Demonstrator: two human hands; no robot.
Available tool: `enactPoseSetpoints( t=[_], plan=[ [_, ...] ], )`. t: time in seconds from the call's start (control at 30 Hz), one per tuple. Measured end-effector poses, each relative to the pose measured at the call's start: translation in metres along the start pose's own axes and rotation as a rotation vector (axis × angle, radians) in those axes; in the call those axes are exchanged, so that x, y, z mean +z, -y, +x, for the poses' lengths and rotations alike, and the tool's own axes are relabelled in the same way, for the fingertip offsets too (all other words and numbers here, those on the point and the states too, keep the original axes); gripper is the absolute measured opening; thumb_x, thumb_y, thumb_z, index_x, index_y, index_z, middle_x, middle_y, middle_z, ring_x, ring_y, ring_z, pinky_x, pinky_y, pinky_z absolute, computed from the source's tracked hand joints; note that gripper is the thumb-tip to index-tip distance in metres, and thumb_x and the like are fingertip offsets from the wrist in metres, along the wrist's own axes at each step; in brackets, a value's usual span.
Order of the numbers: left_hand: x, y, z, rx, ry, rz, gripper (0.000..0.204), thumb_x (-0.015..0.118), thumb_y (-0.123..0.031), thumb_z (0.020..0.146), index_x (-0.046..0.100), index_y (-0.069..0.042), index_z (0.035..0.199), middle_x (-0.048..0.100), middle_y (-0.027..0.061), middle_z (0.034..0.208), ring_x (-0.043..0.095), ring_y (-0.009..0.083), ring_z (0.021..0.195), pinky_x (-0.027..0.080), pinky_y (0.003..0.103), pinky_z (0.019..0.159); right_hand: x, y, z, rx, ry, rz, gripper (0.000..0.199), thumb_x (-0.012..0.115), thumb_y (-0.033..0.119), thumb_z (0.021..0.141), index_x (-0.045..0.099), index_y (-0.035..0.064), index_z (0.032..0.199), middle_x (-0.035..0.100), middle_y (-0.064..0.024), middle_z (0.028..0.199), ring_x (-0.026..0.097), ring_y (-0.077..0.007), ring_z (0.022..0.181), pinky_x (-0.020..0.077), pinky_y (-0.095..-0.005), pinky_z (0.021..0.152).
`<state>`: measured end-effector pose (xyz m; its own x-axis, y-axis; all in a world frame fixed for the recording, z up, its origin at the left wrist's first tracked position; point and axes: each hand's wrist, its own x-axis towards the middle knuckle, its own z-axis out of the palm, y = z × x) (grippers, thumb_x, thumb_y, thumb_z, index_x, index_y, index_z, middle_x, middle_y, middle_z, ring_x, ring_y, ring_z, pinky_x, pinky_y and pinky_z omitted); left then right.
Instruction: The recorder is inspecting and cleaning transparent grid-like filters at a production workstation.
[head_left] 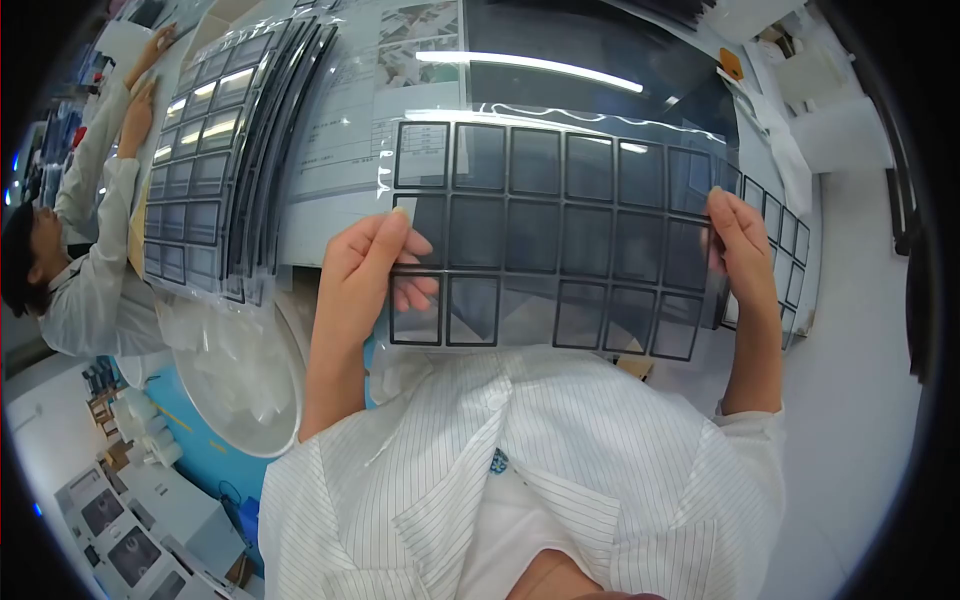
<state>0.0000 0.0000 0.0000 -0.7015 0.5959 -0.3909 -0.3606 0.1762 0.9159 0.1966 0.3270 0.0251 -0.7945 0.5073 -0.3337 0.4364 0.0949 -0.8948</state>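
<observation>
Closest to us we see our own white coat point(560, 480) with thin stripes, filling the bottom of the view. Just above it we hold up a clear plastic sheet point(545, 235) covered with rows of black square frames. Our left hand point(365, 275) grips the sheet's left edge, with the thumb on the front and the fingers curled behind the plastic, where they show through it. Our right hand point(742, 255) grips the right edge, fingers closed flat along the side of the sheet. The sheet hangs between both hands, held up in front of our chest and above the table, a bit tilted, and light shines on its top edge. Below our left arm sits a round white tub point(235, 385) with crumpled clear plastic inside it. Under the right hand, a second sheet of black frames point(785, 250) lies on the table and peeks out past our fingers. Farther off on the left, a tall stack of the same framed sheets point(215, 150) lies in shiny plastic bags. Behind our sheet lies a printed paper point(345, 130) and a big dark panel point(600, 60) that mirrors a long lamp. Far to the left, another person in a white coat point(95, 270) reaches both hands up to the top of the stack.
</observation>
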Motion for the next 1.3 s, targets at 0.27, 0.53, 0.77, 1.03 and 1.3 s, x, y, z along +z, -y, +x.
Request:
enactPoseSetpoints(
  t=[0.27, 0.53, 0.77, 1.03, 1.3],
  plan=[
    [0.015, -0.013, 0.013, -0.176, 0.161, -0.017, 0.035, 0.053, -0.031, 0.098, 0.062, 0.0, 0.082, 0.064, 0.0079, 0.063, 0.062, 0.0128, 0.049, 0.041, 0.019, 0.041, -0.03, -0.023, 0.005, -0.054, -0.177, 0.194, 0.031, 0.046, 0.029, 0.101, 0.055, 0.0086, 0.08, 0.042, 0.0079, 0.058, 0.035, -0.0004, 0.049, 0.0223, -0.018, 0.044],
    [0.023, -0.015, 0.016, -0.242, 0.207, 0.063, 0.031, 0.054, -0.025, 0.098, 0.063, 0.0, 0.081, 0.065, 0.0061, 0.064, 0.063, 0.0122, 0.051, 0.043, 0.019, 0.043, -0.043, -0.035, 0.002, -0.157, -0.209, 0.299, 0.025, 0.045, 0.021, 0.101, 0.051, 0.0098, 0.079, 0.038, 0.0071, 0.06, 0.033, -0.002, 0.051, 0.0233, -0.0197, 0.046],
    [0.021, -0.02, 0.017, -0.285, 0.24, 0.103, 0.035, 0.056, -0.031, 0.097, 0.06, 0.0, 0.08, 0.062, 0.0051, 0.067, 0.065, 0.0123, 0.055, 0.044, 0.02, 0.045, -0.039, -0.029, -0.002, -0.137, -0.252, 0.333, 0.026, 0.045, 0.02, 0.101, 0.047, 0.0117, 0.077, 0.037, 0.0069, 0.061, 0.033, -0.0023, 0.053, 0.0225, -0.0204, 0.048],
    [0.021, -0.021, 0.019, -0.291, 0.256, 0.106, 0.035, 0.055, -0.03, 0.097, 0.059, 0.0, 0.08, 0.062, 0.0048, 0.067, 0.065, 0.0122, 0.056, 0.044, 0.02, 0.045, -0.036, -0.025, -0.002, -0.215, -0.197, 0.34, 0.032, 0.042, 0.023, 0.102, 0.045, 0.0094, 0.074, 0.036, 0.0056, 0.057, 0.028, -0.0026, 0.048, 0.0203, -0.0199, 0.044],
    [0.02, -0.017, 0.018, -0.276, 0.249, 0.09, 0.029, 0.053, -0.022, 0.098, 0.061, -0.001, 0.081, 0.064, 0.0031, 0.069, 0.066, 0.0136, 0.055, 0.043, 0.019, 0.043, -0.036, -0.024, -0.002, -0.214, -0.152, 0.361, 0.03, 0.043, 0.022, 0.102, 0.044, 0.0107, 0.074, 0.034, 0.0061, 0.06, 0.03, -0.0036, 0.051, 0.0214, -0.0215, 0.048]
  ],
)
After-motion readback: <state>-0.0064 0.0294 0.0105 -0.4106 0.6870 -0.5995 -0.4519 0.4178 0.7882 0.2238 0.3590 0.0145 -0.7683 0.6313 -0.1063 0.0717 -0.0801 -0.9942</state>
